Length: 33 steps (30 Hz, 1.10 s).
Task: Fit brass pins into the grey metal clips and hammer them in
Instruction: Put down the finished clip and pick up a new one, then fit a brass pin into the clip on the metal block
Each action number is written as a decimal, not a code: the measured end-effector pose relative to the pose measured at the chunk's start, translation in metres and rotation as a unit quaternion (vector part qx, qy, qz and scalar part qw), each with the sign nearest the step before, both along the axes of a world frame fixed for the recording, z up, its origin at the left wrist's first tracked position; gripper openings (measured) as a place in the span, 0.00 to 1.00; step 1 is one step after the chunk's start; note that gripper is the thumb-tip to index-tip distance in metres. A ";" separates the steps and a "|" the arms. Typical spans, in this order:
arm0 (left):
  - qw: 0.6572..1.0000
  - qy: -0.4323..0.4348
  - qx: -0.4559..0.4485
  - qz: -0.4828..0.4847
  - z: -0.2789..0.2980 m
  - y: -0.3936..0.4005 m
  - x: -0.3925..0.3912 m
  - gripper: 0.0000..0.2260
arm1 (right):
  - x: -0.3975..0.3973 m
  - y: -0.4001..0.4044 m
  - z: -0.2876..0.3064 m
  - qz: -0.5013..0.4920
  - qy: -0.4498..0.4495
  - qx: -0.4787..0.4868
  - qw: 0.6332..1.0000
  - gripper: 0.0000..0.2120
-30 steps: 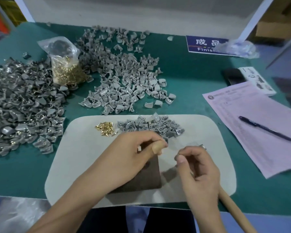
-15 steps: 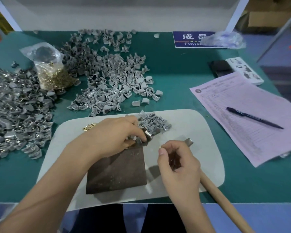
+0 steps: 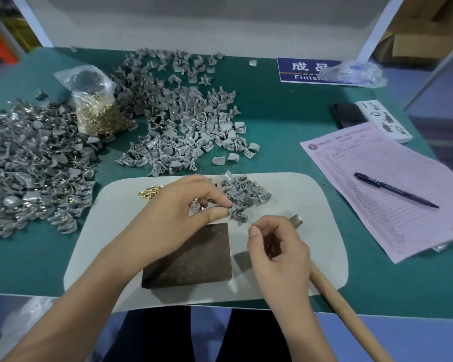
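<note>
A brass pin (image 3: 250, 225) sits pinched between the thumb and forefinger of the right hand (image 3: 277, 253), which hovers over the pale work mat (image 3: 110, 231) with the hammer's wooden handle (image 3: 348, 307) lying along its palm side and the metal head just visible behind the fingers. Just beside it, the left hand (image 3: 178, 220) is curled into the small heap of grey metal clips (image 3: 246, 194) on the mat's far edge, thumb and fingertips closing on one clip (image 3: 195, 209); whether it is fully lifted cannot be told. The dark metal block (image 3: 191, 257) lies bare below both hands, so this pin is not yet fitted or struck. A few loose pins (image 3: 149, 192) remain by the left wrist, and judging by the large clip pile (image 3: 183, 121), the bag of brass pins (image 3: 97, 111) and the darker mound at far left (image 3: 29, 163), much work remains, though which piles are finished is unclear. Compared with half a second ago, the left hand has moved off the block's top corner further into the heap, while the right hand keeps its pinch and has barely shifted. A pink form with a pen (image 3: 395, 190) lies well apart to the right.
</note>
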<state>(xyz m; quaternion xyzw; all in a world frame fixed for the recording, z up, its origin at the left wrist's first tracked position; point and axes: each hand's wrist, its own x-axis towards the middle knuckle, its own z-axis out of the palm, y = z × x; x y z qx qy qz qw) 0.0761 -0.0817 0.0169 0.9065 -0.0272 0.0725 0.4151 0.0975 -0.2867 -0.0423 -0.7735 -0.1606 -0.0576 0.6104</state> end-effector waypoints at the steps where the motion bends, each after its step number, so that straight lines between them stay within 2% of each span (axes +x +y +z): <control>1: 1.000 -0.011 -0.020 0.022 -0.001 -0.001 -0.011 0.03 | 0.000 0.000 0.000 0.002 -0.003 -0.001 1.000 0.02; 4: 0.995 -0.013 -0.037 0.096 -0.011 -0.004 -0.047 0.03 | 0.001 0.000 -0.001 0.006 -0.006 -0.007 1.000 0.02; 6: 0.990 -0.018 -0.014 0.137 -0.018 -0.004 -0.066 0.03 | 0.002 0.000 -0.003 0.003 -0.004 -0.012 1.000 0.01; 10: 0.966 -0.117 0.210 0.098 -0.027 0.000 -0.084 0.06 | 0.003 -0.001 -0.004 0.005 -0.005 -0.013 1.000 0.02; 12: 0.955 -0.135 0.252 0.073 -0.029 0.003 -0.088 0.06 | 0.002 -0.001 -0.005 0.006 -0.006 -0.019 1.000 0.02; 18: 0.974 -0.072 0.199 0.080 -0.027 0.004 -0.098 0.05 | 0.002 0.000 -0.005 0.005 -0.015 -0.031 0.999 0.03; 22: 0.974 -0.016 0.164 0.154 -0.021 -0.009 -0.108 0.09 | 0.000 0.000 -0.002 0.001 -0.017 -0.031 0.999 0.04; 24: 0.971 -0.006 0.152 0.182 -0.019 -0.017 -0.108 0.11 | -0.002 0.002 0.003 0.010 -0.052 -0.048 0.997 0.05; 27: 0.966 -0.007 0.157 0.203 -0.019 -0.025 -0.102 0.13 | -0.011 0.006 0.014 0.070 -0.106 -0.082 0.988 0.05; 30: 0.965 -0.001 0.156 0.211 -0.019 -0.024 -0.100 0.07 | -0.023 0.012 0.029 0.150 -0.108 -0.112 0.976 0.05; 33: 0.968 0.016 0.141 0.209 -0.017 -0.017 -0.102 0.04 | -0.029 0.021 0.039 0.181 -0.136 -0.176 0.958 0.05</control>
